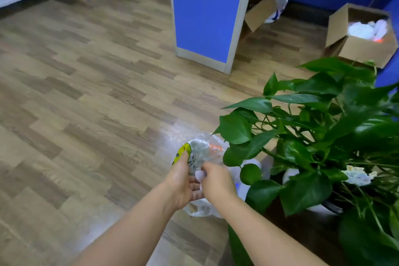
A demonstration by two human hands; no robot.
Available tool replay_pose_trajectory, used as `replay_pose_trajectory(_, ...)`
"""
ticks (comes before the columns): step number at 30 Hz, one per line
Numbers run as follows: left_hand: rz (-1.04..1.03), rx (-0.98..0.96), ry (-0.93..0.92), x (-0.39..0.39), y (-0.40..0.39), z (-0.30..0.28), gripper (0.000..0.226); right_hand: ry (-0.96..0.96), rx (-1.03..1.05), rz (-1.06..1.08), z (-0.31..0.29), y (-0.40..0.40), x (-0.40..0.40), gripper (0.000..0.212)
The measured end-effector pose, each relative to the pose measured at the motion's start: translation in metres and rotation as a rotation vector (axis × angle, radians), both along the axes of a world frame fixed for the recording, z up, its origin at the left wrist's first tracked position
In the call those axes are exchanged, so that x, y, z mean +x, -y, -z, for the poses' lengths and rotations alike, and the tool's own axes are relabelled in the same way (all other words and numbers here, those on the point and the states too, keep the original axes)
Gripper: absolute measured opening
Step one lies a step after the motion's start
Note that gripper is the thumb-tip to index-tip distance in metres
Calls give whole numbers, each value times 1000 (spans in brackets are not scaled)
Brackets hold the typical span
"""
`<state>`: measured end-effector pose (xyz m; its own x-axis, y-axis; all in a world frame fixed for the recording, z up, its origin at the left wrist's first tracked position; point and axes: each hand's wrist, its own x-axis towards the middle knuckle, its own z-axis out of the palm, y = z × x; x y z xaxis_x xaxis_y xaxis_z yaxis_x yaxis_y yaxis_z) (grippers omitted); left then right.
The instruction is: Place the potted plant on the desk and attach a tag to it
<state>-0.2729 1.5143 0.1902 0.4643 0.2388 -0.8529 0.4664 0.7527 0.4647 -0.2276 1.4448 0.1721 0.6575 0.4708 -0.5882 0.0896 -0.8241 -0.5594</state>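
**Tag packet worked open beside the potted plant**

A clear plastic packet [199, 153] with a yellow printed card inside is held in front of the body, above the wood-patterned floor [86, 93]. The left hand [183, 181] is closed around the packet's lower part, its thumb laid along the yellow edge. By the right hand [217, 180] a small pale piece, seemingly a tag or a flap of the film, is pinched between thumb and fingertips; which of the two cannot be told.

The potted plant [313, 136] is seen just to the right, its leaves reaching toward the hands. Its white pot [290, 174] is mostly hidden by foliage, and whether it rests on the desk is not shown. A pale tag [357, 176] already lies among the stems.

The film is judged light, thin and slippery, so a firm pinch at an edge is called for. The plant is judged fairly heavy, with soft stems; it is best gripped by the pot, and any tag fixed to a sturdy stem.
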Motion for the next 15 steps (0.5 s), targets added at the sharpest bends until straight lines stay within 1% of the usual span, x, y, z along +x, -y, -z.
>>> replay_pose_trajectory(2, -34, -29, -43, 7, -6, 16, 55, -97, 24, 203, 23, -8, 9, 20)
replay_pose_trajectory(3, -49, -43, -58, 11, -11, 25, 58, -121, 15, 277, 35, -12, 15, 22)
replay_pose_trajectory(5, -58, -45, -79, 16, -17, 32, 64, -177, -19, 383, 57, -17, 27, 31)
replay_pose_trajectory(9, -36, -31, -70, 25, -28, 51, 63, -344, 47, 472, 83, -25, 43, 37)
replay_pose_trajectory(15, -53, -14, -125, 24, -41, 82, 62, -393, 28, 481, 91, -25, 44, 37)
